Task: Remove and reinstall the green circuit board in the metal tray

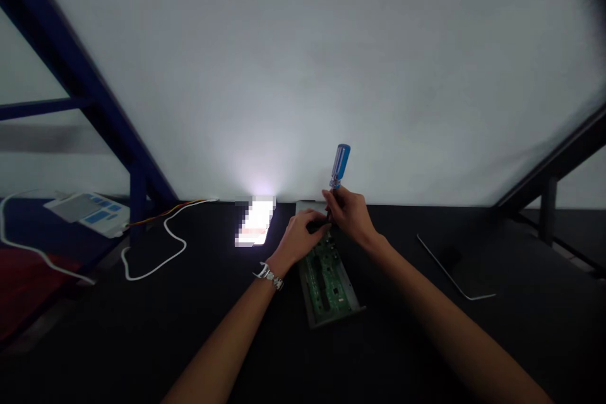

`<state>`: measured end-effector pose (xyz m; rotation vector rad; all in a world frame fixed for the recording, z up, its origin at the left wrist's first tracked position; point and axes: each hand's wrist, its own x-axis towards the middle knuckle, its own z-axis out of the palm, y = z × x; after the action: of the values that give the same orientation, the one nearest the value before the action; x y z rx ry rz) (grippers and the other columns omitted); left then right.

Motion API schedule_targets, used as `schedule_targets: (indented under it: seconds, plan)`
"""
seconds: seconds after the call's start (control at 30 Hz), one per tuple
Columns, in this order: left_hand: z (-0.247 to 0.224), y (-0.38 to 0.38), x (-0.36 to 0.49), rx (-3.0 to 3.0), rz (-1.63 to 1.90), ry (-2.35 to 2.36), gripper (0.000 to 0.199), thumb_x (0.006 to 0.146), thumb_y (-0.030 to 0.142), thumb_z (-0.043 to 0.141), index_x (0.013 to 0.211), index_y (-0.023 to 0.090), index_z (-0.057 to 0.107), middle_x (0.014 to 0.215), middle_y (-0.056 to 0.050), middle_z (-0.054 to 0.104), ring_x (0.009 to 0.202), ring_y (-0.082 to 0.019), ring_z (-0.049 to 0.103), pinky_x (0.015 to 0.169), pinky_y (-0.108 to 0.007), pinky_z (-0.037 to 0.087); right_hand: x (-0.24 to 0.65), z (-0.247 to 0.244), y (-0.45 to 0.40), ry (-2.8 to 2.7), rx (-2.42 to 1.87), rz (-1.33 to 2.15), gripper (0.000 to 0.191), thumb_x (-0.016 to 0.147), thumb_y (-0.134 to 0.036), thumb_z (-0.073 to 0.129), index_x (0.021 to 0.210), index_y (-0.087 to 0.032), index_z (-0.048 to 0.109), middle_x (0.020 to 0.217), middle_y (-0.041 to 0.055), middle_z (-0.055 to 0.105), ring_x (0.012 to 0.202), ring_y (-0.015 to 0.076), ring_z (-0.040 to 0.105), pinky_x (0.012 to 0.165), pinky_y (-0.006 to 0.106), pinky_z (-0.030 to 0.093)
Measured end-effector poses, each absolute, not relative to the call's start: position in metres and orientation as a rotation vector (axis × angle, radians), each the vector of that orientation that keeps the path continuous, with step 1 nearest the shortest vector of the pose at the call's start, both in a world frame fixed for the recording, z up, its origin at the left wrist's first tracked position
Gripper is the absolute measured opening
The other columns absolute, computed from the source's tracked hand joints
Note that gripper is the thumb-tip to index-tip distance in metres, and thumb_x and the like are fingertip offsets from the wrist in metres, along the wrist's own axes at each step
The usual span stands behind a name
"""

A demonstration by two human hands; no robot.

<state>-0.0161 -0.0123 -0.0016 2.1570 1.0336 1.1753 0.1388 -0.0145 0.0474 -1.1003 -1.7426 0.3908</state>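
Observation:
A green circuit board (334, 284) in a grey metal tray lies lengthwise in front of me on the dark surface. My right hand (349, 211) is closed around the lower part of a screwdriver (341, 163), its blue handle sticking up above the fingers. The shaft points down at the far part of the board, and its tip is hard to see. My left hand (303, 233), below a silver wristwatch (269, 274), bends over the far left of the board. Its thumb and fingers come together beside the screwdriver's shaft around something dark that I cannot make out.
A glowing screen (257, 221), pixelated, lies left of the board. Further left are a white cable (177, 240) and a white-and-blue device (92, 211). A dark flat object with a pale edge (445, 274) lies right. Behind stands a pale wall (303, 76); a blue frame (89, 82) slants at left.

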Motion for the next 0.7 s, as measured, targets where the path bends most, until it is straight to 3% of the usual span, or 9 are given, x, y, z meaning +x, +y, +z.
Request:
schedule_targets:
  seconds: [0.7]
  plan:
    - [-0.013, -0.008, -0.012, 2.166, 1.196, 1.194, 0.010, 0.086, 0.028, 0.066, 0.091, 0.024, 0.074, 0.096, -0.004, 0.070, 0.093, -0.021, 0.063, 0.088, -0.037, 0.049, 0.140, 0.038, -0.010, -1.776, -1.087, 0.356, 0.030, 0.095, -0.042, 0.050, 0.073, -0.021, 0.056, 0.059, 0.0007, 0.062, 0.053, 0.0142, 0.058, 0.054, 0.028, 0.043]
